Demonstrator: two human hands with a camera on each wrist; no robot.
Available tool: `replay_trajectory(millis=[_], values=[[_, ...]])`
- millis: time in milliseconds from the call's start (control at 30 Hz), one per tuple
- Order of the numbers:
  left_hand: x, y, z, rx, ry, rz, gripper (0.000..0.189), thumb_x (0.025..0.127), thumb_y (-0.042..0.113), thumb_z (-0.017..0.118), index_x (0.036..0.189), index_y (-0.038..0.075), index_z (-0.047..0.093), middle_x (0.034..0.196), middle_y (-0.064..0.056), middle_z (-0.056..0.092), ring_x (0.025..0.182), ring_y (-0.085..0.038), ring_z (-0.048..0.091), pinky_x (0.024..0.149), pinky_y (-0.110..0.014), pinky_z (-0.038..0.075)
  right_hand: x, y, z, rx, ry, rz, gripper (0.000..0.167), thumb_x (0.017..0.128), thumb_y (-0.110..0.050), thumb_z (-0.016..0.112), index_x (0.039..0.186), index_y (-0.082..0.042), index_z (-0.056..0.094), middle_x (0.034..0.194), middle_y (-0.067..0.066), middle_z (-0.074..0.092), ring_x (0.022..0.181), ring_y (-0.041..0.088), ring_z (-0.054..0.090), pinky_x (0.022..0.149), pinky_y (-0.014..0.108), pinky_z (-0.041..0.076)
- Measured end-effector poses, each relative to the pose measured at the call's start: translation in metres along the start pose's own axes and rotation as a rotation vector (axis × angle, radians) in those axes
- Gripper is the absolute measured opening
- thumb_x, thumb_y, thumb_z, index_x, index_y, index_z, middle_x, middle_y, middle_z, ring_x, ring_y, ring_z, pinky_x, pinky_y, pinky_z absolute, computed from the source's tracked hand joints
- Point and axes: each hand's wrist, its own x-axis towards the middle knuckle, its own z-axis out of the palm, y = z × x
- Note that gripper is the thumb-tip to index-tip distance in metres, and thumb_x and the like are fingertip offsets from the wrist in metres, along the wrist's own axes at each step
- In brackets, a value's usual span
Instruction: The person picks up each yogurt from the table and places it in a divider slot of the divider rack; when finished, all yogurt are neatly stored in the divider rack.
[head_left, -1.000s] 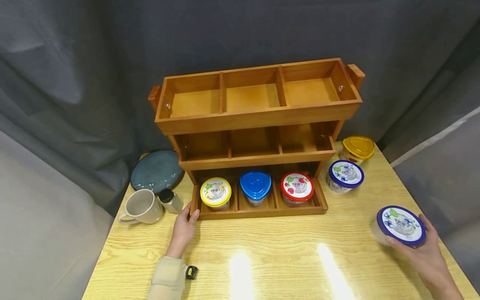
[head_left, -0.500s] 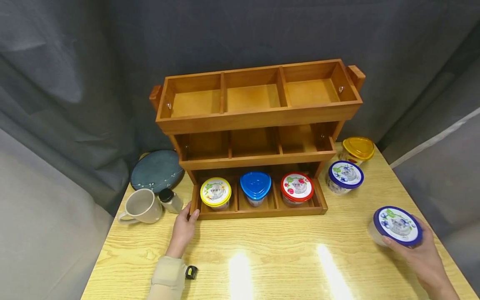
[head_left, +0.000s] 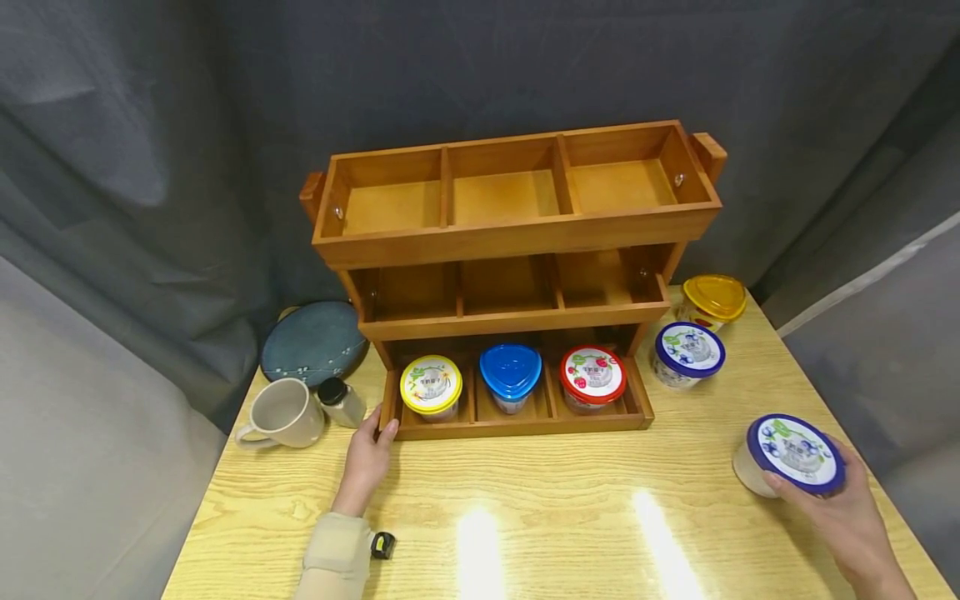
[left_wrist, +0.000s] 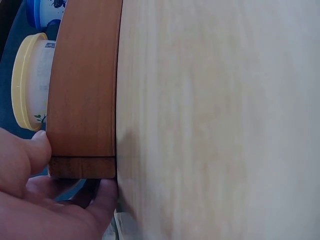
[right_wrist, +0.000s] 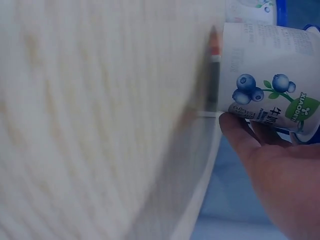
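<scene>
At the right of the head view my right hand (head_left: 843, 508) grips a white pudding tub (head_left: 798, 454) with a dark blue lid, thumb and fingers around its sides. The tub is tilted; blueberries are printed on its wall, and its base is close over the table in the right wrist view. My left hand (head_left: 366, 458) holds the front left corner of a three-tier wooden storage rack (head_left: 517, 427), thumb and fingers on either side of it. On the bottom tier sit a yellow-lidded tub (head_left: 431, 383), a blue-lidded cup (head_left: 512, 371) and a red-lidded tub (head_left: 593, 375), one per compartment.
Right of the rack stand another blue-lidded tub (head_left: 688, 352) and an amber-lidded one (head_left: 714, 298). At left are a white mug (head_left: 288, 414), a black-capped jar (head_left: 342, 404) and a dark blue plate (head_left: 311, 342). Grey curtains (head_left: 510, 67) surround the table (head_left: 555, 483).
My right hand and the tub have shifted slightly left over the last second. The left hand stays at the rack's corner.
</scene>
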Motion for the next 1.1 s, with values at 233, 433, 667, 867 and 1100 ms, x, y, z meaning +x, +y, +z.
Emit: replay_trajectory(millis=[233,433,667,867,1100], values=[[-0.001,-0.001,-0.001,0.009,-0.001,-0.018,0.055,0.104,0.024,0.053,0.151,0.0,0.037,0.146,-0.027,0.043,0.131,-0.039,0.045,0.107,-0.051,0.04,-0.006,-0.019,0.003,0.063,0.001,-0.03,0.1,0.088,-0.001,0.074,0.159,-0.016,0.006,0.145,0.008,0.029,0.127,0.005,0.037,0.082,0.001,0.04],[-0.001,-0.001,0.0,0.01,0.005,-0.007,0.055,0.104,0.025,0.053,0.151,-0.001,0.038,0.146,-0.028,0.043,0.132,-0.04,0.045,0.107,-0.051,0.04,-0.015,-0.056,0.014,-0.102,0.007,-0.051,0.104,0.088,-0.011,0.077,0.16,-0.021,0.002,0.156,0.019,0.016,0.135,0.01,0.03,0.083,0.0,0.036],[-0.001,0.0,-0.001,0.019,0.007,0.0,0.054,0.104,0.024,0.052,0.15,-0.001,0.038,0.146,-0.029,0.043,0.133,-0.041,0.043,0.108,-0.052,0.038,-0.023,-0.09,0.037,-0.083,-0.022,-0.188,0.1,0.082,0.002,0.079,0.157,-0.017,0.016,0.146,0.012,0.028,0.123,0.004,0.039,0.086,0.002,0.039],[-0.001,0.001,-0.001,0.025,0.017,0.002,0.054,0.104,0.024,0.053,0.15,-0.001,0.039,0.145,-0.029,0.044,0.131,-0.041,0.045,0.107,-0.052,0.04,-0.038,-0.112,0.065,-0.122,-0.075,-0.223,0.104,0.08,-0.003,0.083,0.158,-0.016,0.015,0.146,0.02,0.029,0.126,0.004,0.04,0.088,0.002,0.038],[-0.002,0.003,-0.001,0.01,0.01,-0.004,0.053,0.104,0.02,0.054,0.15,-0.002,0.039,0.144,-0.029,0.045,0.13,-0.04,0.046,0.107,-0.05,0.04,-0.056,-0.138,0.09,-0.156,-0.156,-0.221,0.11,0.075,-0.014,0.089,0.158,-0.016,0.017,0.148,0.023,0.034,0.13,0.028,0.04,0.087,0.0,0.034]])
